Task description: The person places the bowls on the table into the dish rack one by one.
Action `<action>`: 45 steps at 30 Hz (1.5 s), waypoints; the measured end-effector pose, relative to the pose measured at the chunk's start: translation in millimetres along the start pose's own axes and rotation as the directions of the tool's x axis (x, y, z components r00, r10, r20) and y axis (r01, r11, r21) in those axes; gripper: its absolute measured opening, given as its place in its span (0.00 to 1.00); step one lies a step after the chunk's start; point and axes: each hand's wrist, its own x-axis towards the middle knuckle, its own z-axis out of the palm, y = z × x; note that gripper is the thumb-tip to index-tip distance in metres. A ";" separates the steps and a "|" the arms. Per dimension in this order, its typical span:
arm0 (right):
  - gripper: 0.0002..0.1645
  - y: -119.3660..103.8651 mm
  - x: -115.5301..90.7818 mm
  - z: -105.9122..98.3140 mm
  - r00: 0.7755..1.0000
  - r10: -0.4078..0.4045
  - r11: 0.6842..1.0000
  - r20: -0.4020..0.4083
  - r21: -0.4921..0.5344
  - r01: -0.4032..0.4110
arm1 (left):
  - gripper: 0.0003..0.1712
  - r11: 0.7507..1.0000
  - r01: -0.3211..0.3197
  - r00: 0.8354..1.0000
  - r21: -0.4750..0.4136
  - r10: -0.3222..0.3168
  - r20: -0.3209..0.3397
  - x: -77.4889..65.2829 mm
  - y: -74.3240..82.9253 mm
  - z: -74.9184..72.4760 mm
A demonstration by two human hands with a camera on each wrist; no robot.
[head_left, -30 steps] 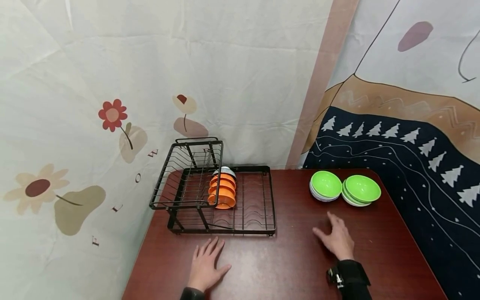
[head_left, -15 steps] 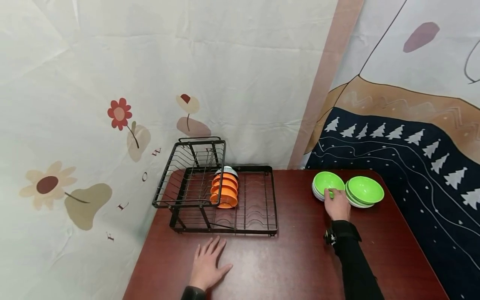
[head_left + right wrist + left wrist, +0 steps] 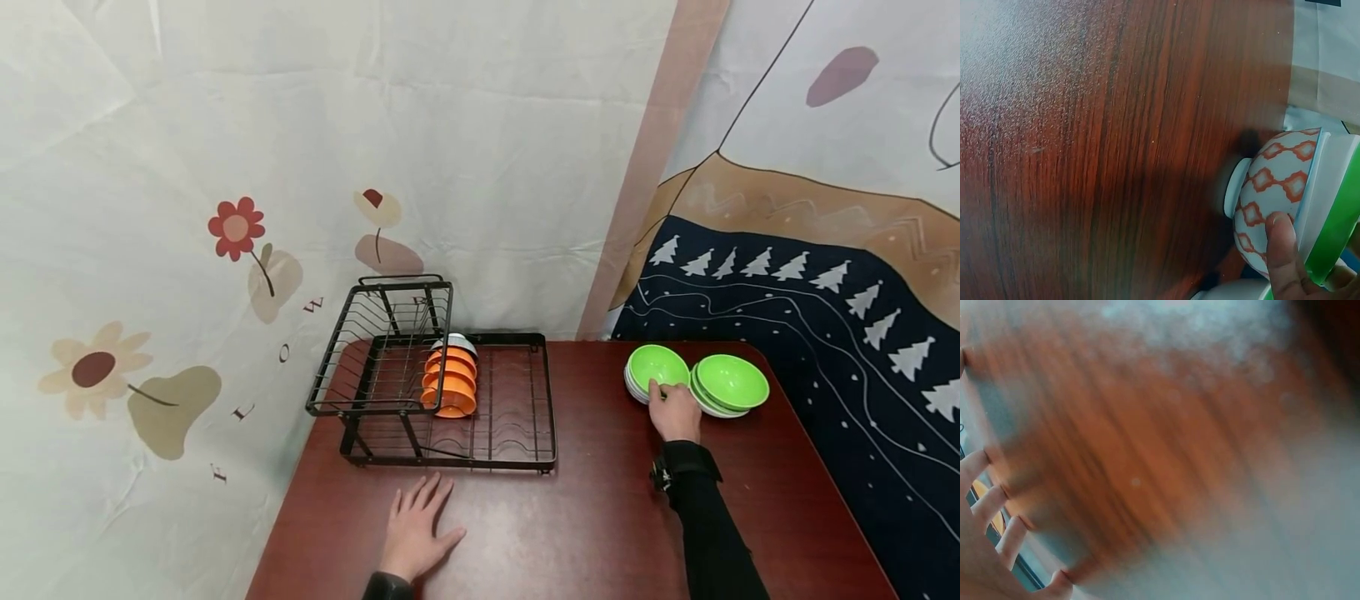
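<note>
Bowl stack (image 3: 636, 390) stands near the tabletop's (image 3: 585, 508) far edge, pinched at its near side by the right hand (image 3: 677, 414): thumb against a white bowl (image 3: 1272, 181) with an orange diamond pattern, other fingers bent over the rim of the glossy green bowl (image 3: 657, 365) on top. A second stack (image 3: 732, 380), also green-topped, crowds in just beside that hand. Well apart, a black wire rack (image 3: 487, 463) holds orange bowls (image 3: 453, 385) tipped in a row. Before it, the left hand (image 3: 416, 533) lies on reddish, wood-grained surface, fingers straight and spread.
</note>
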 end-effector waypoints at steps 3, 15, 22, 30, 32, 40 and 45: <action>0.37 1.9 -0.4 -1.2 1.000 -0.015 1.000 0.009 -0.011 0.015 | 0.50 1.000 0.001 1.000 -0.003 -0.001 -0.003 -0.6 0.4 0.5; 0.40 38.8 1.4 26.1 0.992 -0.120 0.992 -0.040 0.023 0.121 | 0.50 1.000 0.012 1.000 -0.013 -0.012 -0.006 -0.5 -0.2 0.6; 0.39 21.3 -36.4 33.9 0.965 -0.249 0.968 -0.078 0.006 0.250 | 0.50 1.000 0.006 1.000 -0.006 -0.006 -0.006 -0.6 -1.7 2.5; 0.23 -11.0 -82.1 28.4 0.959 -0.277 0.961 -0.062 -0.038 0.275 | 0.50 1.000 0.003 1.000 -0.023 -0.003 -0.015 -0.5 -1.8 3.0; 0.22 -14.1 -87.7 27.6 0.967 -0.252 0.966 -0.040 -0.069 0.249 | 0.50 1.000 0.001 1.000 -0.023 -0.001 -0.017 -0.7 -1.8 3.0; 0.17 -17.4 -90.3 28.9 0.986 -0.135 0.990 -0.097 -0.064 0.129 | 0.51 0.999 0.005 1.000 -0.034 -0.005 -0.004 1.2 -3.1 6.1; 0.26 -20.9 -82.3 25.3 0.988 0.051 0.999 -0.148 0.014 -0.049 | 0.51 0.999 0.008 1.000 -0.049 -0.008 0.003 1.2 -3.3 6.2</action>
